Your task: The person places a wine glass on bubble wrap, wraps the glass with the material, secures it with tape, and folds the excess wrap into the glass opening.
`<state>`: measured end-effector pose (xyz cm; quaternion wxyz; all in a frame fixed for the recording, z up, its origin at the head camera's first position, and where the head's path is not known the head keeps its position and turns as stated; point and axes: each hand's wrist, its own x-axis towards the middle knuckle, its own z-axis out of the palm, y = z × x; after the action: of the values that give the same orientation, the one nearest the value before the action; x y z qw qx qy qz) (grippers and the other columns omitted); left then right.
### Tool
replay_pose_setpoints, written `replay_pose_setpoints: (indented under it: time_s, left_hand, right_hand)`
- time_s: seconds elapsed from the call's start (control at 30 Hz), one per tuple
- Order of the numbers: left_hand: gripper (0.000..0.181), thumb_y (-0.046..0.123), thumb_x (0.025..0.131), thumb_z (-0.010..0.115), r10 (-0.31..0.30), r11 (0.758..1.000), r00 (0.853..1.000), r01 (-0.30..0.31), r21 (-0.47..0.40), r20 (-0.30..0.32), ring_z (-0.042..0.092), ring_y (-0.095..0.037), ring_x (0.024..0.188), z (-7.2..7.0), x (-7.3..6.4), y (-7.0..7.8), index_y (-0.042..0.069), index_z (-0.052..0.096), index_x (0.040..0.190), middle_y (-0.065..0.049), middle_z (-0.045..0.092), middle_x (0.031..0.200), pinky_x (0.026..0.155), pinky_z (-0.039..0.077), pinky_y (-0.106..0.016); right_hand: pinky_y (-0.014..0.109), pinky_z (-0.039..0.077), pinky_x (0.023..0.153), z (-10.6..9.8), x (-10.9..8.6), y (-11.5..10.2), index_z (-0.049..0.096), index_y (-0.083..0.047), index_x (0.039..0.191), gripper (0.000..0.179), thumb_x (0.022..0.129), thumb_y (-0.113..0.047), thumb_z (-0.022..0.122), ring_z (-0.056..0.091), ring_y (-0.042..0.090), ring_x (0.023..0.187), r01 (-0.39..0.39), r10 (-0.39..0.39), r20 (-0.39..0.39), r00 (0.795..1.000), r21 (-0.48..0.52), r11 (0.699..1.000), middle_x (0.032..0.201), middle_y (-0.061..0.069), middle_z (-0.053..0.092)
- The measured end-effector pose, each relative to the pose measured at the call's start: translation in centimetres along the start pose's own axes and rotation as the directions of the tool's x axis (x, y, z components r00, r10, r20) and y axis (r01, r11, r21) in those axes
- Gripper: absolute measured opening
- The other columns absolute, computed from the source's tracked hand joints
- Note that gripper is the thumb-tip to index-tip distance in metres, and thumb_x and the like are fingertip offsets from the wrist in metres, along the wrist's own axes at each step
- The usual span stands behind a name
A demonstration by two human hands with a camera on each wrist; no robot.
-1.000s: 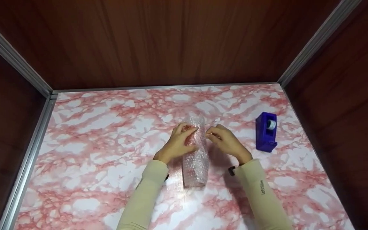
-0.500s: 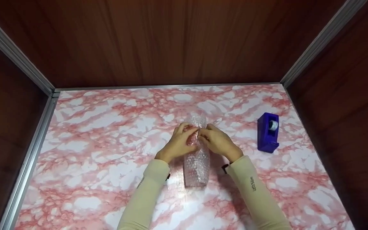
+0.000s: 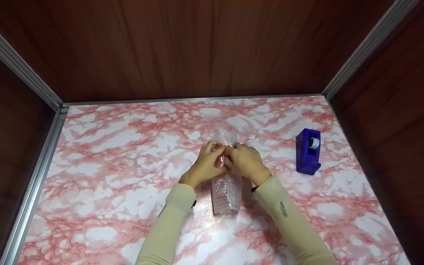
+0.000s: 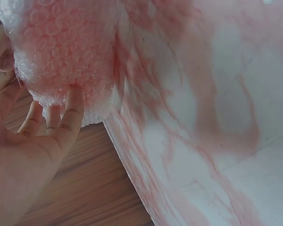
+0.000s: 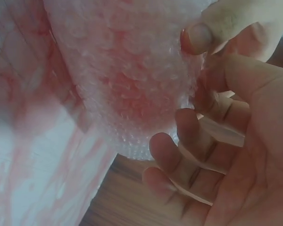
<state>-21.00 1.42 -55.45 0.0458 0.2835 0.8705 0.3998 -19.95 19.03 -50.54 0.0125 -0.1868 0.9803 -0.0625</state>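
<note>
A long bundle of clear bubble wrap [image 3: 226, 197] lies lengthwise on the marbled table. Something reddish or pink shows through the wrap [image 4: 61, 52] in the left wrist view. My left hand [image 3: 204, 165] grips the bundle's upper half from the left, thumb over the top and fingers curled along the side. From the right, my right hand [image 3: 248, 162] holds the same stretch, its thumb and forefinger meeting the left thumb at the top. In the right wrist view its other fingers [image 5: 165, 150] curl beside the wrap. What lies under the fingertips is hidden.
A purple tape dispenser [image 3: 304, 158] with a roll of clear tape [image 3: 314, 143] stands on the right of the red-and-white table [image 3: 123, 154]. Dark wood panels [image 3: 197, 48] with metal edging enclose the back and both sides.
My right hand has moved left from beside the bundle onto its top, up against the left hand. The left hand and the bundle have stayed nearly in place.
</note>
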Motion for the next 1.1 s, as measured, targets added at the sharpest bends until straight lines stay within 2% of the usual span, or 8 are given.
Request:
replay_pose_setpoints:
  time_s: [0.13,0.27,0.4,0.53,0.6,0.77,0.97,1.1]
  left_hand:
    - [0.070,0.026,0.084,0.081,-0.003,1.000,1.000,0.003,-0.012,-0.003,0.033,-0.034,0.133,-0.1,-0.1,0.0,0.016,0.052,0.147,-0.010,0.034,0.149,0.108,0.036,-0.042]
    - [0.071,0.027,0.083,0.082,0.006,1.000,1.000,-0.006,-0.010,-0.019,0.034,-0.034,0.131,0.0,-0.1,0.0,0.017,0.053,0.147,-0.013,0.035,0.149,0.108,0.036,-0.043]
    - [0.073,0.028,0.082,0.083,0.005,1.000,1.000,-0.005,-0.008,-0.022,0.033,-0.034,0.133,0.0,-0.2,-0.1,0.016,0.051,0.147,-0.013,0.034,0.150,0.109,0.035,-0.043]
    - [0.072,0.029,0.085,0.081,-0.016,0.999,1.000,0.016,-0.032,-0.009,0.032,-0.032,0.133,0.0,-0.3,-0.1,0.016,0.050,0.149,-0.010,0.031,0.151,0.109,0.035,-0.041]
    - [0.072,0.030,0.086,0.080,-0.029,0.998,1.000,0.029,-0.052,0.000,0.032,-0.031,0.133,0.0,-0.4,-0.2,0.016,0.049,0.149,-0.008,0.030,0.152,0.109,0.035,-0.041]
    - [0.073,0.034,0.088,0.079,-0.060,0.994,0.998,0.061,-0.093,0.019,0.031,-0.030,0.135,-0.1,-0.6,-0.5,0.018,0.046,0.151,-0.006,0.027,0.154,0.109,0.035,-0.042]
    - [0.073,0.036,0.087,0.080,-0.055,0.994,0.998,0.054,-0.092,-0.010,0.031,-0.030,0.136,-0.1,-1.0,-1.0,0.021,0.046,0.150,-0.005,0.029,0.152,0.109,0.035,-0.045]
    - [0.058,0.037,0.086,0.080,-0.026,0.996,0.999,0.022,-0.089,-0.041,0.032,-0.030,0.136,-0.1,-1.1,-1.3,0.018,0.050,0.132,-0.005,0.032,0.147,0.109,0.034,-0.045]
  right_hand:
    - [0.049,0.054,0.071,-0.2,0.3,-0.1,0.065,-0.011,0.086,0.020,0.093,-0.029,0.064,0.064,0.033,0.084,-0.026,0.026,0.012,1.000,-0.006,1.000,0.088,0.010,0.064]
    - [0.047,0.055,0.068,-0.2,0.5,0.0,0.056,-0.014,0.071,0.027,0.093,-0.030,0.062,0.066,0.029,0.081,-0.089,0.086,0.054,0.995,0.044,0.995,0.084,0.008,0.066]
    - [0.045,0.054,0.064,-0.3,0.6,0.3,0.055,-0.016,0.069,0.031,0.094,-0.032,0.064,0.063,0.024,0.073,-0.136,0.127,0.092,0.988,0.098,0.986,0.081,0.006,0.064]
    - [0.039,0.051,0.057,-0.4,0.6,1.4,0.060,-0.013,0.076,0.037,0.091,-0.046,0.069,0.058,0.021,0.064,-0.186,0.166,0.125,0.978,0.173,0.967,0.075,0.003,0.062]
    - [0.036,0.048,0.053,-0.1,0.6,2.2,0.060,-0.011,0.081,0.045,0.087,-0.055,0.071,0.056,0.020,0.060,-0.217,0.188,0.136,0.973,0.250,0.944,0.072,0.003,0.060]
    - [0.032,0.042,0.053,2.0,0.4,4.0,0.056,-0.010,0.085,0.060,0.081,-0.068,0.070,0.051,0.018,0.061,-0.263,0.206,0.171,0.963,0.456,0.850,0.072,0.004,0.057]
    - [0.033,0.043,0.063,4.1,0.5,4.8,0.054,-0.009,0.093,0.061,0.085,-0.069,0.064,0.052,0.019,0.073,-0.263,0.175,0.206,0.963,0.565,0.782,0.082,0.005,0.056]
    - [0.033,0.043,0.064,4.6,0.5,4.8,0.053,-0.010,0.095,0.059,0.086,-0.067,0.065,0.051,0.019,0.073,-0.268,0.169,0.216,0.962,0.623,0.735,0.084,0.005,0.056]
